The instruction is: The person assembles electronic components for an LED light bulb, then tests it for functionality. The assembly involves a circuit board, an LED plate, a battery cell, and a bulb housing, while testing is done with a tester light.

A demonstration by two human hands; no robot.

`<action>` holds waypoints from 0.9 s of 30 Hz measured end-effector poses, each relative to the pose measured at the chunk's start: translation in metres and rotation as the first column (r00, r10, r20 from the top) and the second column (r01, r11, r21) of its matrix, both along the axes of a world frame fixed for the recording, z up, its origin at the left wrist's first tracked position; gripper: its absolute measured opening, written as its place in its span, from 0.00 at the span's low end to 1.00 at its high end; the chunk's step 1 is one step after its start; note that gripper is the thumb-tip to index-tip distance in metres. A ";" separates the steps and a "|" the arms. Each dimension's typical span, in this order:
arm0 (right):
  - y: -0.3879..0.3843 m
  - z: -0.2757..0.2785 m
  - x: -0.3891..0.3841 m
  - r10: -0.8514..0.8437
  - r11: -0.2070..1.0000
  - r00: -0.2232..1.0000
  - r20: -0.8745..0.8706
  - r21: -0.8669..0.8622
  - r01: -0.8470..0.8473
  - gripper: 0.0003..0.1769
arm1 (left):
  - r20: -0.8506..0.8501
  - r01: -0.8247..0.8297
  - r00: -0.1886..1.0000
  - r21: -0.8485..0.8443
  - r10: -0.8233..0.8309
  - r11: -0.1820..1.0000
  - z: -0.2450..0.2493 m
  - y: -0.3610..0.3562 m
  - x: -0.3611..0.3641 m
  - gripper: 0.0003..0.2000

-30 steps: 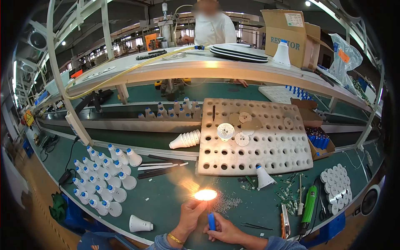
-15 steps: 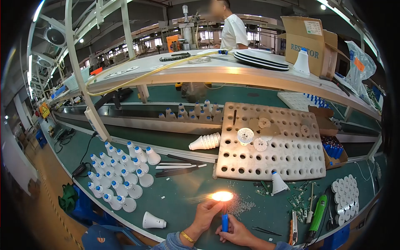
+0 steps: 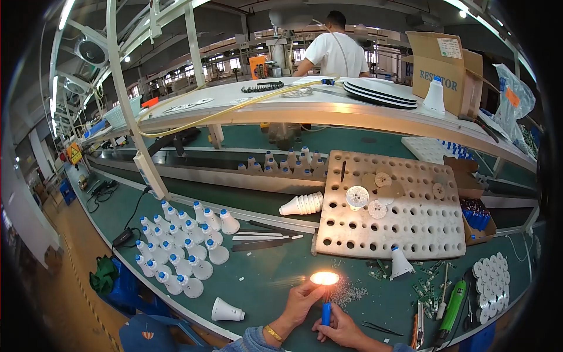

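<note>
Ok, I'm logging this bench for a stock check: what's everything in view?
lit disc: one, glowing orange, front centre.
blue base: one, blue, under the disc.
capped housings: many, white, blue caps, bench left.
perforated board: one, off-white, centre right.
stacked cones: one stack, white, left of board.
screwdriver: one, green, front right.
cardboard box: one, brown, upper shelf.
person: one, white shirt, beyond shelf.
left hand: pinching lit disc.
right hand: gripping blue base.

glowing orange-lit disc (image 3: 324,278) atop upright blue-based stem (image 3: 325,314); low over green bench
</note>
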State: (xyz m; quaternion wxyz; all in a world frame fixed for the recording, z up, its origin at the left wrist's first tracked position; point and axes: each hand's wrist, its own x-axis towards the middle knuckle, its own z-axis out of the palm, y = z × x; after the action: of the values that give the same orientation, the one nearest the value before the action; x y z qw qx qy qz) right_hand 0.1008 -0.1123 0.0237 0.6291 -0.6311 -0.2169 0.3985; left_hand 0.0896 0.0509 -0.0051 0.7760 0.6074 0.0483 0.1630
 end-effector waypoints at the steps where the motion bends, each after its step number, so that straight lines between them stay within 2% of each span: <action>1: -0.001 0.001 -0.001 -0.002 1.000 1.000 0.012 -0.004 0.002 0.41 | -0.006 0.001 1.000 0.010 -0.001 1.000 0.000 0.000 0.000 0.09; 5: -0.001 0.005 -0.002 -0.011 1.000 1.000 0.027 -0.021 0.012 0.41 | 0.015 0.027 1.000 -0.040 -0.026 0.999 -0.003 0.000 0.002 0.10; 7: -0.002 0.008 -0.002 -0.009 0.999 0.999 0.040 -0.032 0.011 0.40 | 0.053 0.018 0.998 0.101 -0.024 0.995 0.001 0.000 0.002 0.10; 10: -0.003 0.001 -0.001 -0.010 0.999 0.999 0.034 0.036 0.009 0.40 | 0.083 0.017 0.996 0.152 -0.030 0.988 0.001 0.000 0.001 0.11; 11: -0.003 -0.002 -0.001 -0.011 0.997 1.000 0.028 0.072 0.009 0.39 | 0.072 0.032 0.997 0.101 -0.039 0.994 0.001 0.000 0.001 0.11; 14: -0.001 0.007 -0.003 -0.052 0.999 0.997 0.056 0.002 0.052 0.29 | 0.012 0.088 0.996 -0.140 -0.088 0.986 0.000 0.002 0.001 0.11; 17: -0.004 -0.036 0.014 0.113 0.989 0.993 -0.035 0.098 -0.109 0.29 | 0.044 0.122 0.992 -0.272 -0.115 0.954 -0.005 0.000 0.004 0.11; 20: -0.004 -0.031 0.012 0.089 0.988 0.995 -0.044 0.128 -0.082 0.28 | 0.026 0.159 0.987 -0.359 -0.161 0.920 -0.018 0.002 0.008 0.11; 23: -0.003 -0.038 0.017 0.073 0.987 0.996 -0.058 0.146 -0.063 0.25 | -0.219 0.093 0.966 -0.205 -0.139 0.974 0.005 -0.001 -0.002 0.11; 27: 0.006 -0.037 0.016 -0.003 0.996 0.998 -0.068 0.084 0.008 0.21 | -0.083 0.077 0.993 -0.118 -0.087 0.990 0.008 -0.001 -0.004 0.11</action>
State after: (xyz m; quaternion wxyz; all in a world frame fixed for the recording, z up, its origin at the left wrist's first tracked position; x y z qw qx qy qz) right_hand 0.1171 -0.1068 -0.0131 0.6632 -0.5908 -0.2103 0.4084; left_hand 0.0853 0.0497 0.0031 0.8128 0.5697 0.0668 0.1010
